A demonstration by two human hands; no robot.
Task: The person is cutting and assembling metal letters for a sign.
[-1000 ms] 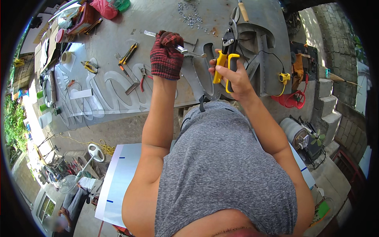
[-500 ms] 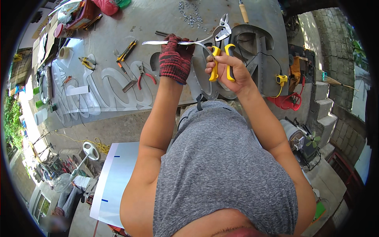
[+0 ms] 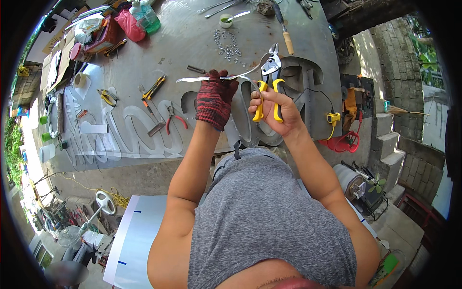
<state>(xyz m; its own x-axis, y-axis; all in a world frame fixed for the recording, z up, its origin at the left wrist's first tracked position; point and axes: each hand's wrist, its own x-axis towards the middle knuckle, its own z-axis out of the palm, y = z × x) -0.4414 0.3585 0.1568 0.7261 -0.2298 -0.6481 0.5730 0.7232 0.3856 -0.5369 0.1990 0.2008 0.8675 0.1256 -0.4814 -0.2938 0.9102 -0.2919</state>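
My left hand (image 3: pixel 215 98), in a red and black knit glove, grips a thin curved metal strip (image 3: pixel 195 78) that reaches left and right of the fist. My bare right hand (image 3: pixel 275 107) is closed on the yellow handles of metal snips (image 3: pixel 269 79), whose jaws meet the right end of the strip. Both hands are raised over a grey metal sheet (image 3: pixel 202 43) that carries large cut-out letter shapes (image 3: pixel 130 132).
Red-handled pliers (image 3: pixel 174 120), yellow-handled pliers (image 3: pixel 154 87), a hammer (image 3: pixel 284 30), small rivets (image 3: pixel 230 45), a tape roll (image 3: pixel 79 79), a green bottle (image 3: pixel 144 14) and a red box (image 3: pixel 103 36) lie on the sheet. A white panel (image 3: pixel 137 236) lies below left, concrete steps (image 3: pixel 390 130) at right.
Both hands have lifted from the sheet. The left hand now holds the metal strip up and the snips have come to its right end.
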